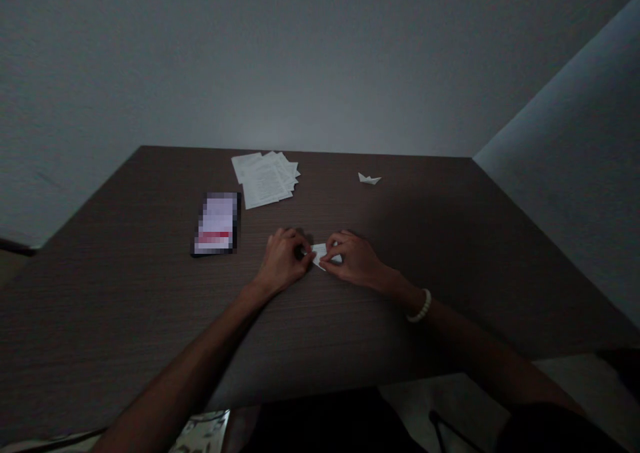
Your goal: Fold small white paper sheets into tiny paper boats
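A small piece of folded paper (323,256) sits near the middle of the frame, on the dark wood-grain table (150,293). It is white and crisp-edged, with one pointed corner aimed toward the bottom of the frame, and the hands cover much of it, so its full shape is hidden.

The left hand (283,261) is curled, its fingers bent down and closing on the paper's left side. The right hand (353,260) lies flatter, with its fingers reaching across the paper's right side. The fingertips of both hands grip the paper between them, and it appears to rest on the table rather than being lifted. A bracelet (420,306) of smooth white beads circles the right wrist.

Toward the upper middle lies a stack of sheets (265,180), thin printed pages fanned loosely and overlapping. To the right of the stack, near the table's far edge, sits a little white paper boat (369,179), sharply creased with pointed ends. Left of the hands lies a flat, dark-edged phone (216,223), its pale screen too blurred to read. Beyond the table rises a plain grey wall (300,60).
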Motion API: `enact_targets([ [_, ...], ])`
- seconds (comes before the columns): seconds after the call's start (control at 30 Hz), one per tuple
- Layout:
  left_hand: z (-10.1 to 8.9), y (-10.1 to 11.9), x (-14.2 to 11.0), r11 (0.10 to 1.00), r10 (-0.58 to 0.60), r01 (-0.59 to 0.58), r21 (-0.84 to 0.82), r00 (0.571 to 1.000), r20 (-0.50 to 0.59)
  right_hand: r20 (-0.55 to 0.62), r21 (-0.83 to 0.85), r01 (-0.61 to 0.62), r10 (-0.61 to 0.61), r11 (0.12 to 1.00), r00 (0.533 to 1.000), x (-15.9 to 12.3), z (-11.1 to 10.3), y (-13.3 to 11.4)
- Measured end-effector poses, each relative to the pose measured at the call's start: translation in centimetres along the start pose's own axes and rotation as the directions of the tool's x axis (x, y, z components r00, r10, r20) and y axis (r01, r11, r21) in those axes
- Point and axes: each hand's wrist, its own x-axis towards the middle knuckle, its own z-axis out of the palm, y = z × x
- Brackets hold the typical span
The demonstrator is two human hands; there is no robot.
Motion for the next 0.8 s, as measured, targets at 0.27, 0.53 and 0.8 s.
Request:
enact_targets([
  [0.27, -0.1, -0.2, 0.0, 1.000, -0.001, 0.001, 0.000, 1.000, 0.003, 0.003, 0.003, -0.007, 0.007, 1.000, 1.000, 0.1, -0.3, -0.4],
  [0.53, -0.1, -0.2, -0.1, 1.000, -0.005, 0.005, -0.004, 1.000, 0.001, 0.104, 0.000, 0.207, -0.206, 0.978, 0.973, -0.3, -0.8, 0.1],
  [0.8, 0.1, -0.3, -0.1, 1.000, -0.010, 0.010, -0.006, 1.000, -0.001, 0.216, -0.122, 0.346, -0.315, 0.930, 0.924, -0.3, -1.7, 0.0],
])
